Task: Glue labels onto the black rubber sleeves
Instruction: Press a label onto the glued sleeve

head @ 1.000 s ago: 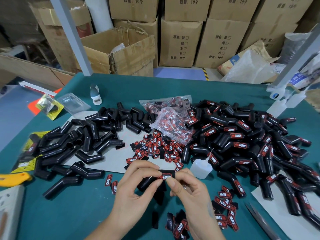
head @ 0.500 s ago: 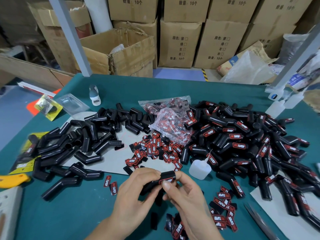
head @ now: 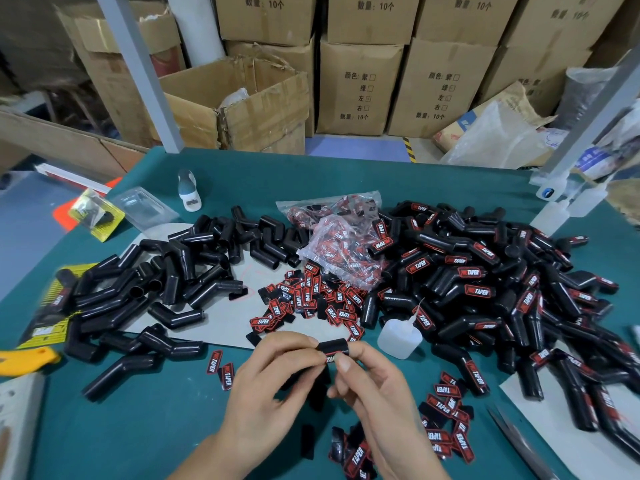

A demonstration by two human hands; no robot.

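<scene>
1. Head view: both hands meet low at centre over the green table (head: pixel 145 427).
2. Left hand (head: pixel 273 386): fingers curled round a black rubber sleeve (head: pixel 333 346), whose end shows between the two hands.
3. Right hand (head: pixel 374 393): thumb and forefinger pinch the same sleeve at its red label (head: pixel 330 358), mostly hidden.
4. Glue bottle (head: pixel 398 336) stands just right of the hands.
5. Loose labels (head: pixel 311 299) lie just beyond the hands.
6. Bare sleeves (head: pixel 166 285) heaped to the left; labelled sleeves (head: pixel 485 289) heaped to the right.
</scene>
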